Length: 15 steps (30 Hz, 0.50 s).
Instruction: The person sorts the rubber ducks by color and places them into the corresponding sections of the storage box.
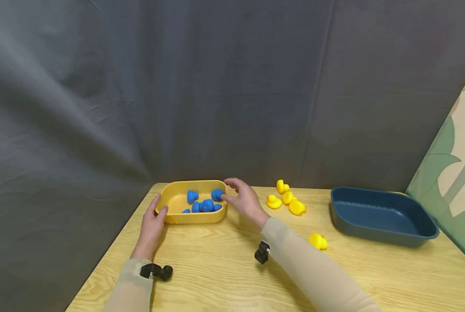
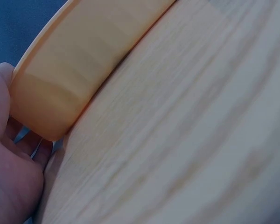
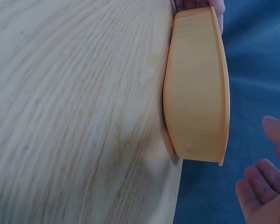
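Note:
A yellow plastic tray [image 1: 193, 218] stands at the back left of the wooden table, with several small blue rubber ducks [image 1: 207, 205] in it. My left hand [image 1: 152, 225] grips the tray's left end; in the left wrist view the thumb lies at the rim and the other fingers reach round the lower wall. Beside the right end is my right hand [image 1: 246, 200], thumb and fingers spread and holding nothing. The right wrist view shows this hand [image 3: 270, 186] apart from the tray's wall [image 3: 196, 88].
Several yellow rubber ducks [image 1: 296, 207] lie to the right of my right hand, and a single yellow duck [image 1: 317, 241] sits nearer, beside my right sleeve. A dark blue tray [image 1: 381, 236] stands at the right. Behind the table hangs a grey curtain [image 1: 232, 95].

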{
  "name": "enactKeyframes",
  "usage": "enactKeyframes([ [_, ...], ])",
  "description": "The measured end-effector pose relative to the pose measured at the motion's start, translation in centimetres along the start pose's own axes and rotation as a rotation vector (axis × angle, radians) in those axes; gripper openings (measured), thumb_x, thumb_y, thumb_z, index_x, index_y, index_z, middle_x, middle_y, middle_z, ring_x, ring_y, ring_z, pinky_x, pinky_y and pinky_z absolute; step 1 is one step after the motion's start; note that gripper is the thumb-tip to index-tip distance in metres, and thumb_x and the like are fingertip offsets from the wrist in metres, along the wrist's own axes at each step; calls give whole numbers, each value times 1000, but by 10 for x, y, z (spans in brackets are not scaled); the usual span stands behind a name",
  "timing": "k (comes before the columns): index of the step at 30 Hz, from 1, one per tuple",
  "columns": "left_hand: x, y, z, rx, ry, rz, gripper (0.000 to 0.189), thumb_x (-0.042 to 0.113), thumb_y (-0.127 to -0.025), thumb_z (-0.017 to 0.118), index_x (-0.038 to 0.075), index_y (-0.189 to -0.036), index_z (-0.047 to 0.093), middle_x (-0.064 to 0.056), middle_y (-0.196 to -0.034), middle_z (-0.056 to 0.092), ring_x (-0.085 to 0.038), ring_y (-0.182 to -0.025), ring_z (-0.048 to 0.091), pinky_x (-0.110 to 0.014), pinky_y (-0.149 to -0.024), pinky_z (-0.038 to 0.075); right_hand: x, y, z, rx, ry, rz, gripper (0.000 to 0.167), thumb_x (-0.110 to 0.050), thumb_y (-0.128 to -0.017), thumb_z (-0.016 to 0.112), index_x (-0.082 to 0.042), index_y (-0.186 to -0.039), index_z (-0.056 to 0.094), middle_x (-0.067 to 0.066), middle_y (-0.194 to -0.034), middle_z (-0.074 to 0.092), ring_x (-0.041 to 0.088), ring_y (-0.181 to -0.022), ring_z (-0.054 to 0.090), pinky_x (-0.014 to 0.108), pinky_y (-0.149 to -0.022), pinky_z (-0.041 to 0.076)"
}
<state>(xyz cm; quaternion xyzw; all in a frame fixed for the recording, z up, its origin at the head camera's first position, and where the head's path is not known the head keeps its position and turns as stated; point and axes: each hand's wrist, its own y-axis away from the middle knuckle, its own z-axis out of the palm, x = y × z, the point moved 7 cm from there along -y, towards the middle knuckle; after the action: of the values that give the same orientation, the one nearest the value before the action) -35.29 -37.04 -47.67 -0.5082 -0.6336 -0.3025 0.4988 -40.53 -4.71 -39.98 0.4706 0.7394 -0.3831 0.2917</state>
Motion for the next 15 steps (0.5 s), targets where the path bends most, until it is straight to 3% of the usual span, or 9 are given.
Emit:
enactKeyframes([
  [9, 5, 2, -3, -8, -27, -5, 69, 27, -118, 53, 13, -178, 22, -12, -183, 18, -33, -169, 11, -52, -136, 16, -7, 12, -17, -21, 29, -7, 60, -22, -100, 85, -13, -156, 63, 11, -154, 63, 38, -142, 59, 53, -119, 49],
  [15, 15, 3, -6, 17, -91, 43, 71, 32, -117, 54, 12, -178, 23, -17, -182, 19, -36, -168, 15, -54, -135, 19, -8, 22, -33, -26, 67, -3, 65, -24, -100, 86, -15, -159, 61, 10, -156, 61, 33, -143, 58, 53, -119, 49],
])
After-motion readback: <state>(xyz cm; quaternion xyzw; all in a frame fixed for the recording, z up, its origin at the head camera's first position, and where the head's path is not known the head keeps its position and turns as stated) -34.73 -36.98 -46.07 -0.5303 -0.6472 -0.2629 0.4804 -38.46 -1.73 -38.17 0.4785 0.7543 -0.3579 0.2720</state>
